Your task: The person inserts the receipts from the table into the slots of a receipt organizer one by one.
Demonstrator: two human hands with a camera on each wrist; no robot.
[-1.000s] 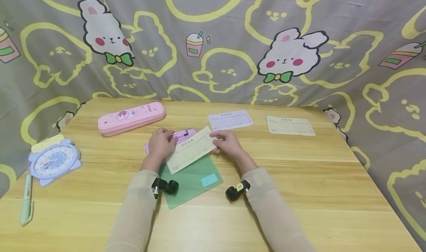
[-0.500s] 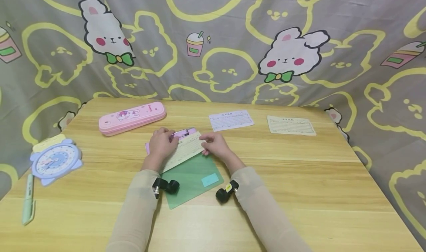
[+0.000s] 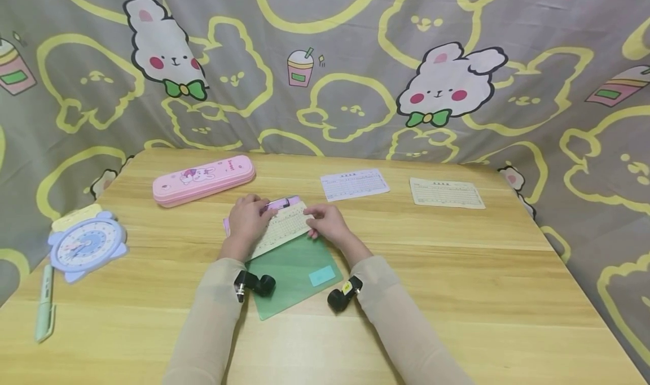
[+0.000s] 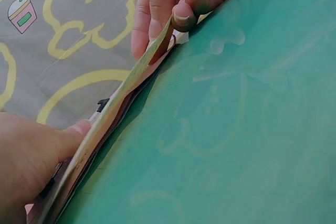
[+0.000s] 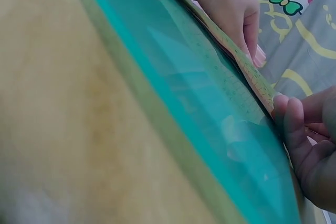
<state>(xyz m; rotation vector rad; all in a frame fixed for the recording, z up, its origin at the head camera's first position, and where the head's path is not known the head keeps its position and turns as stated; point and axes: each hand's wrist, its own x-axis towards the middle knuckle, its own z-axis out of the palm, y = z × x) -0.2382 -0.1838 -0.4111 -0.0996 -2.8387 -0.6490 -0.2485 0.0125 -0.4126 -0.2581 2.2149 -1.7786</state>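
Observation:
A pale yellow printed slip (image 3: 284, 227) lies slanted over a purple clipboard (image 3: 295, 203) with a dark metal clip (image 3: 280, 204). Its near edge overlaps a green sheet (image 3: 289, 286) bearing a small blue label (image 3: 322, 275). My left hand (image 3: 247, 221) grips the clipboard by the clip, thumb near the slip's upper edge. With thumb and fingers my right hand (image 3: 327, 222) pinches the slip's right end. Both wrist views show the slip (image 5: 247, 69) nearly edge-on above the green sheet (image 4: 226, 129), other layers beneath it.
Behind the hands lie a pink pencil case (image 3: 204, 180), a lilac printed slip (image 3: 354, 184) and another yellow slip (image 3: 447, 193). On the left are a blue clock-shaped thing (image 3: 86, 245), a yellow piece (image 3: 76, 218) and a green highlighter (image 3: 45, 306). A patterned curtain (image 3: 345, 46) hangs behind.
The right hand has brought the yellow slip left and down, closer against the clipboard under the clip. During the last half second both hands stay nearly still.

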